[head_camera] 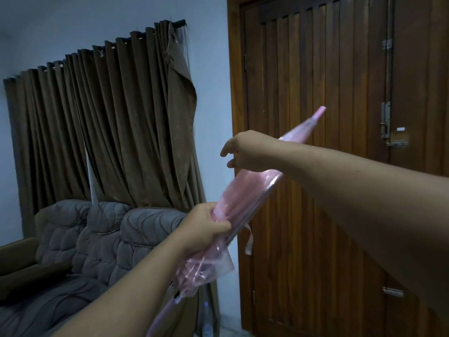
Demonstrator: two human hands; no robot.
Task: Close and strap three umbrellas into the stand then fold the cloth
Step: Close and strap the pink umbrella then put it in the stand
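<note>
Umbrella (245, 198): pink and see-through, folded down, held slantwise in mid-air before the wooden door (340, 117), tip up and to the right, handle end low and out of clear view
Left hand (206, 227): fingers curled round the gathered canopy near its lower part, gripping it
Right hand (245, 152): laid across the upper canopy, fingers loosely bent and apart, gripping nothing that I can see; whether the palm touches the plastic I cannot tell
Strap (248, 239): a pale pink tab hanging loose just right of the left hand; not yet wrapped
Handling: looks light; stiff along the shaft, but the plastic skin is likely slick and springy; best gripped round the bundled ribs, then pinch the strap
Containers: no stand in view, nor the cloth; a bottle (207, 319) stands on the floor below, contents unclear
Nearby: grey sofa (97, 239); brown curtain (109, 117)
</note>
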